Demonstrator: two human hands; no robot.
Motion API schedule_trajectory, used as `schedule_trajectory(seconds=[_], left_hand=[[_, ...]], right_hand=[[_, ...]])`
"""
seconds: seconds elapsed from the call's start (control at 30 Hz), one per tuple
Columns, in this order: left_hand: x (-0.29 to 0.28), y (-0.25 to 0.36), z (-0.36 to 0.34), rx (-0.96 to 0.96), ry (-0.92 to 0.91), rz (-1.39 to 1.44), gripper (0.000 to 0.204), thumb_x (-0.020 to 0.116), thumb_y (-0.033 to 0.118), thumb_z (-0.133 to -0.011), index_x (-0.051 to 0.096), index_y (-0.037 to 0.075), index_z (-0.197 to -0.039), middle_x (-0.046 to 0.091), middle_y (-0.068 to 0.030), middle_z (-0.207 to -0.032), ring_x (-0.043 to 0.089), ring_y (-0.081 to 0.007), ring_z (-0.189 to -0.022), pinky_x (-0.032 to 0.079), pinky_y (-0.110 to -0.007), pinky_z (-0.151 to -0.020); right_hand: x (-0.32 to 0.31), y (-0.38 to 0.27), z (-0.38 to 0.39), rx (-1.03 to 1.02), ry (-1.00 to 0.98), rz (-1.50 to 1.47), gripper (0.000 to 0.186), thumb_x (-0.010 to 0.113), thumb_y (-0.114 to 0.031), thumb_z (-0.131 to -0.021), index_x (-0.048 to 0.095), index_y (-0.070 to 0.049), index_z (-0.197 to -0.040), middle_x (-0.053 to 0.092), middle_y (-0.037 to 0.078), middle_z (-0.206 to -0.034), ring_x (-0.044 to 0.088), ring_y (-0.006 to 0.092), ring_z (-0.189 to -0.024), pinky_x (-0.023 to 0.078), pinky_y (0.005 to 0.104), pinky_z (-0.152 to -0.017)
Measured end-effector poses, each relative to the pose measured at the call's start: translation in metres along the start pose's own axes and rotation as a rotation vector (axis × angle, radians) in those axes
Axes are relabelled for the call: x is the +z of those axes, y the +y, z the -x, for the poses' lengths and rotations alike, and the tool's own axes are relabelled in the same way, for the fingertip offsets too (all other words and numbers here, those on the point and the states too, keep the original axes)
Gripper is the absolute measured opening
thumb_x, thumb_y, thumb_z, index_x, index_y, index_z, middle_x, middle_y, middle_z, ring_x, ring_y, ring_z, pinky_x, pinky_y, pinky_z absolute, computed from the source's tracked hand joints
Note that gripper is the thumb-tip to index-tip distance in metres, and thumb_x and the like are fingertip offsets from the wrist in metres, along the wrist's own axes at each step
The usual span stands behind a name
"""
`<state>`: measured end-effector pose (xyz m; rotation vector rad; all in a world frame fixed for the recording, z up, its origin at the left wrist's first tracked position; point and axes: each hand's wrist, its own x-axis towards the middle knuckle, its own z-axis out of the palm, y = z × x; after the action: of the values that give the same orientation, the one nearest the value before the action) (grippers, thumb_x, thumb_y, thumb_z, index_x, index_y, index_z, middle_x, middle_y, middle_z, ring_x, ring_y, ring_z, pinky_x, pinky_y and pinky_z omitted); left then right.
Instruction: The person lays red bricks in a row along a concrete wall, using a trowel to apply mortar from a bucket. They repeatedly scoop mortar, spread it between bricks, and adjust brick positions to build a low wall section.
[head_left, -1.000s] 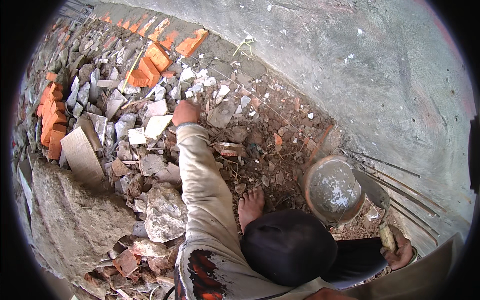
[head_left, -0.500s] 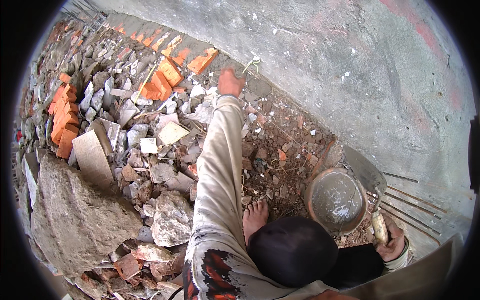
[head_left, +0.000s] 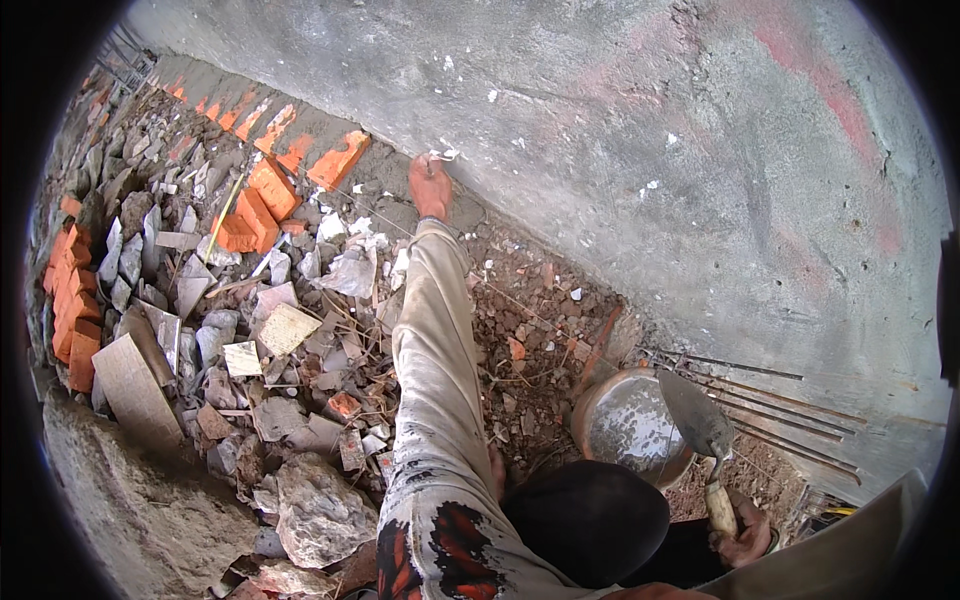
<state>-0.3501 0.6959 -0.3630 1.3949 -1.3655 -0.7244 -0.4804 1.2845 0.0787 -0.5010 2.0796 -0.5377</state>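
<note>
My left hand (head_left: 430,190) reaches far forward to the foot of the grey wall, just right of the last orange brick (head_left: 339,160) in the mortar row. Its fingers are closed on a small pale scrap (head_left: 444,155), whose kind I cannot make out. Down at the right, my right hand (head_left: 745,535) grips the wooden handle of a trowel (head_left: 697,412). The trowel's grey blade points up and left, overlapping the rim of a round mortar pan (head_left: 590,410). Wet grey mortar (head_left: 628,425) lies in the pan.
Loose bricks (head_left: 255,215) and a brick stack (head_left: 72,300) lie among rubble on the left. A big rock (head_left: 130,490) fills the lower left. A thin string (head_left: 385,218) runs along the brick line. Rusty rods (head_left: 790,425) jut beside the pan. My dark-clad knee (head_left: 590,520) is below.
My left hand has shifted right along the wall's foot and closed on the pale scrap. The trowel has swung over the pan's right edge. The whole view has shifted too.
</note>
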Motion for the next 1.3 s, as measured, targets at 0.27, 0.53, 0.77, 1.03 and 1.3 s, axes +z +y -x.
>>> schedule_trajectory(seconds=[0.27,0.53,0.77,1.03,1.3], left_hand=[[-0.019,-0.024,0.011,-0.212,-0.232,-0.483,0.032,0.062,0.025,-0.083,0.062,-0.002,-0.100,0.065,-0.0230,-0.095,0.062,-0.0366,-0.089,0.049,-0.044,-0.079],[-0.017,-0.022,0.001,-0.258,-0.514,-0.829,0.027,0.058,0.023,-0.083,0.065,0.005,-0.102,0.064,-0.0178,-0.112,0.063,-0.0328,-0.102,0.052,-0.040,-0.087],[-0.033,-0.015,0.031,-0.218,-0.426,-0.829,0.023,0.057,0.020,-0.078,0.068,0.007,-0.092,0.068,-0.0178,-0.098,0.066,-0.0352,-0.092,0.052,-0.043,-0.081],[-0.112,0.016,0.049,-0.129,-0.455,-0.842,0.024,0.057,0.027,-0.078,0.067,0.007,-0.086,0.068,-0.0194,-0.091,0.066,-0.0369,-0.089,0.052,-0.045,-0.078],[-0.275,0.012,-0.023,-0.171,-0.388,-1.084,0.044,0.066,0.040,-0.072,0.067,0.009,-0.103,0.064,-0.0201,-0.110,0.060,-0.0357,-0.104,0.045,-0.050,-0.090]], right_hand=[[-0.005,0.022,0.003,-0.124,-0.031,0.005,0.062,0.066,-0.010,-0.069,0.048,0.007,-0.126,0.063,0.006,-0.085,0.057,0.0109,-0.074,0.047,0.0250,-0.067],[-0.002,0.023,0.016,-0.105,0.019,0.059,0.059,0.067,-0.006,-0.069,0.049,0.009,-0.123,0.064,0.007,-0.089,0.059,0.0103,-0.076,0.047,0.0244,-0.068],[0.002,0.027,0.020,-0.034,0.035,-0.032,0.063,0.070,-0.009,-0.067,0.049,0.009,-0.124,0.063,0.004,-0.087,0.055,0.0070,-0.073,0.044,0.0222,-0.065],[-0.002,0.018,0.027,-0.136,0.085,-0.162,0.063,0.070,-0.018,-0.071,0.049,0.006,-0.125,0.062,0.003,-0.081,0.055,0.0080,-0.070,0.045,0.0218,-0.065],[-0.027,0.032,0.020,-0.206,0.096,0.081,0.050,0.056,-0.020,-0.072,0.053,0.007,-0.114,0.061,0.008,-0.081,0.055,0.0127,-0.073,0.044,0.0259,-0.063]])
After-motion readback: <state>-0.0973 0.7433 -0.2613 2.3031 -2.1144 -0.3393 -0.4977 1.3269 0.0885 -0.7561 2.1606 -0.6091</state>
